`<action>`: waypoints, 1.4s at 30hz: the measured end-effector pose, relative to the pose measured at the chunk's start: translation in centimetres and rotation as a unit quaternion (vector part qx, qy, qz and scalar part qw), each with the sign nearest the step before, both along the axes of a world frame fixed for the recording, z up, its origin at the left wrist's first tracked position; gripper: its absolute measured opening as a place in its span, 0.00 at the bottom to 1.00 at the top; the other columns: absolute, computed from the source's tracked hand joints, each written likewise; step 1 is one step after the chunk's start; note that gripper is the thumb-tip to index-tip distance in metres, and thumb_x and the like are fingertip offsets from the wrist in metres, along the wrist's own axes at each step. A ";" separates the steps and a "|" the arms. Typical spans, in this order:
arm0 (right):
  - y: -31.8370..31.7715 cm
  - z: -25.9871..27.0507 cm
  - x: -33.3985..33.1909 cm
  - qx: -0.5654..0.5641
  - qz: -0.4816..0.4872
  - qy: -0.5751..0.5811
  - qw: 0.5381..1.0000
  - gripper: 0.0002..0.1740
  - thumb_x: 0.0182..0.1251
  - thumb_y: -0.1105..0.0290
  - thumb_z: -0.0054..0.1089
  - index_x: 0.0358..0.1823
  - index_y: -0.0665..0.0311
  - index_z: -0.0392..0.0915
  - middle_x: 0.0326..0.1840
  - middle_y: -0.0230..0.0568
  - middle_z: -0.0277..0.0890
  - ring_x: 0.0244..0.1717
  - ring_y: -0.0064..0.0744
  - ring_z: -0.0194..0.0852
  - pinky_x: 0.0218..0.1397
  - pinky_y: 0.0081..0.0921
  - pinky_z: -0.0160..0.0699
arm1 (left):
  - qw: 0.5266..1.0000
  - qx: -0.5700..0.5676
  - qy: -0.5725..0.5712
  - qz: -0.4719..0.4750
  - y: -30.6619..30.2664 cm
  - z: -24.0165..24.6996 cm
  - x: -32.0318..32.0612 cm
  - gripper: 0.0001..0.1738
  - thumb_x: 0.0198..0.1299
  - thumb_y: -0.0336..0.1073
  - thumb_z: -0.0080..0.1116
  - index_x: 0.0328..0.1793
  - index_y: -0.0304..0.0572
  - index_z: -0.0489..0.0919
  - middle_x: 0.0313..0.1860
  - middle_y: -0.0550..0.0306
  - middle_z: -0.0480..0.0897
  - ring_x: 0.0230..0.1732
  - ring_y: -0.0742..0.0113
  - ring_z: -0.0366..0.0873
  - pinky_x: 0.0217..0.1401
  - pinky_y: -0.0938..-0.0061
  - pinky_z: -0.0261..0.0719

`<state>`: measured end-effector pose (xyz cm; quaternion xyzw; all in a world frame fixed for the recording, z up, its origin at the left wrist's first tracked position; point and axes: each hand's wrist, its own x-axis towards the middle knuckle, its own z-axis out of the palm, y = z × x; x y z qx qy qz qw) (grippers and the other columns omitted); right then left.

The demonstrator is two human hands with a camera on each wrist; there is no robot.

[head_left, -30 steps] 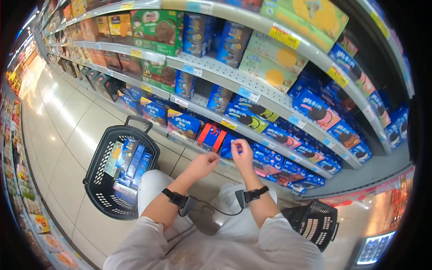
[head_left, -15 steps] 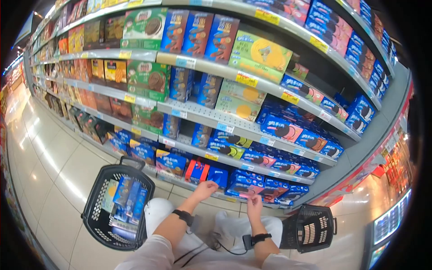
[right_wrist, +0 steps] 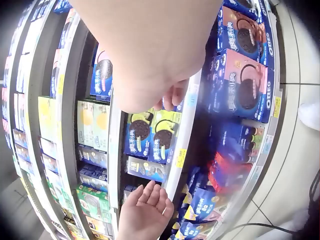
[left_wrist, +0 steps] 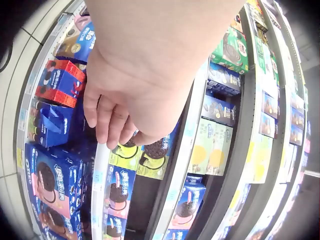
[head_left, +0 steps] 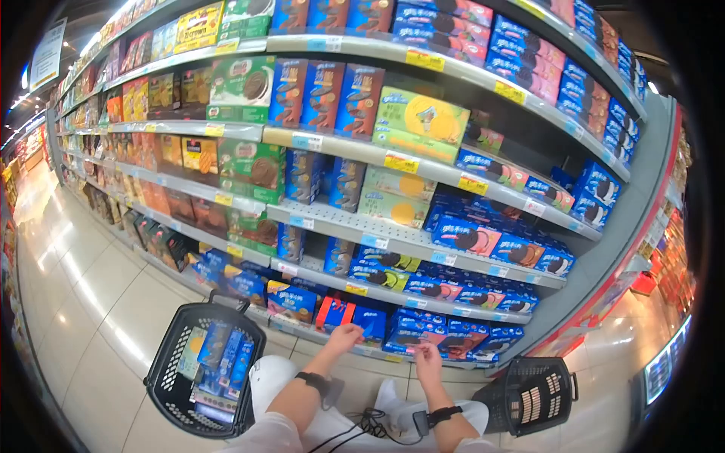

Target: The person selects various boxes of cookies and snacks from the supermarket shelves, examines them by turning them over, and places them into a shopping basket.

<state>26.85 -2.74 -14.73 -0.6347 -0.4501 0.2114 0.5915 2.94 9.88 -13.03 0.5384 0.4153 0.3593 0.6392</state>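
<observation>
Both hands hover in front of the lower shelves, holding nothing visible. In the head view the left hand (head_left: pixel 343 338) is near a blue box (head_left: pixel 369 323) beside a red-and-blue box (head_left: pixel 334 314). Its fingers hang loosely bent in the left wrist view, where the hand (left_wrist: pixel 132 100) covers part of a shelf edge. The right hand (head_left: pixel 428 361) is lower, before blue-and-pink cookie boxes (head_left: pixel 414 332). In the right wrist view the right hand's (right_wrist: pixel 150 75) fingers are partly hidden behind its palm; the left hand (right_wrist: pixel 146 212) shows palm and relaxed fingers.
A black basket (head_left: pixel 161 377) holding blue boxes and a green one stands on the floor at the left. Another black basket (head_left: pixel 538 392) is at the right. Shelves of boxed snacks rise in front, and cables (head_left: pixel 370 424) hang over the lap.
The head view has tilted up, showing more upper shelves. Since a second ago the hands have moved apart and sit lower in the view; the boxes appear unmoved.
</observation>
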 end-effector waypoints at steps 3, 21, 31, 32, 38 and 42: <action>1.3 0.7 0.2 0.019 -0.005 -0.048 0.999 0.06 0.61 0.71 0.60 0.37 0.63 0.76 0.30 0.32 0.75 0.31 0.19 0.72 0.34 0.18 0.71 | 1.000 -0.005 0.014 0.011 0.5 -0.5 0.1 0.13 0.60 0.37 0.55 0.42 0.33 0.80 0.33 0.54 0.84 0.34 0.70 0.82 0.39 0.75 0.78; 6.7 17.6 -3.1 0.099 0.093 -0.233 0.963 0.10 0.58 0.73 0.60 0.41 0.65 0.74 0.37 0.40 0.74 0.37 0.30 0.75 0.35 0.21 0.76 | 1.000 0.000 0.018 -0.011 1.7 -0.3 -1.4 0.12 0.59 0.36 0.56 0.41 0.31 0.79 0.31 0.53 0.83 0.31 0.71 0.81 0.36 0.76 0.77; 20.4 39.3 1.5 0.227 -0.042 -0.226 0.946 0.23 0.58 0.64 0.63 0.51 0.70 0.72 0.48 0.48 0.75 0.48 0.35 0.74 0.53 0.29 0.72 | 0.998 0.037 -0.059 0.005 2.8 -1.4 -2.7 0.09 0.59 0.33 0.54 0.41 0.37 0.79 0.32 0.56 0.82 0.32 0.71 0.79 0.36 0.78 0.76; 21.8 40.4 2.4 0.256 -0.080 -0.279 0.922 0.26 0.57 0.62 0.65 0.53 0.70 0.71 0.51 0.50 0.73 0.51 0.38 0.73 0.56 0.31 0.69 | 0.997 0.050 -0.064 0.018 3.0 -2.1 -2.4 0.10 0.59 0.33 0.54 0.38 0.34 0.80 0.29 0.54 0.82 0.31 0.71 0.80 0.36 0.75 0.77; 28.0 48.3 8.6 0.206 -0.006 -0.801 0.563 0.10 0.61 0.69 0.55 0.37 0.65 0.82 0.26 0.54 0.75 0.28 0.50 0.73 0.28 0.41 0.69 | 0.948 0.313 0.050 0.030 2.1 -2.9 -1.4 0.18 0.58 0.46 0.48 0.30 0.39 0.78 0.22 0.44 0.79 0.24 0.48 0.78 0.27 0.56 0.75; 40.8 50.3 21.7 0.125 0.080 -0.320 0.936 0.33 0.60 0.62 0.63 0.62 0.71 0.62 0.55 0.54 0.68 0.52 0.41 0.72 0.51 0.32 0.74 | 0.969 0.200 0.141 0.035 2.3 -0.4 -2.7 0.13 0.51 0.43 0.55 0.32 0.42 0.82 0.28 0.47 0.82 0.33 0.53 0.81 0.37 0.60 0.77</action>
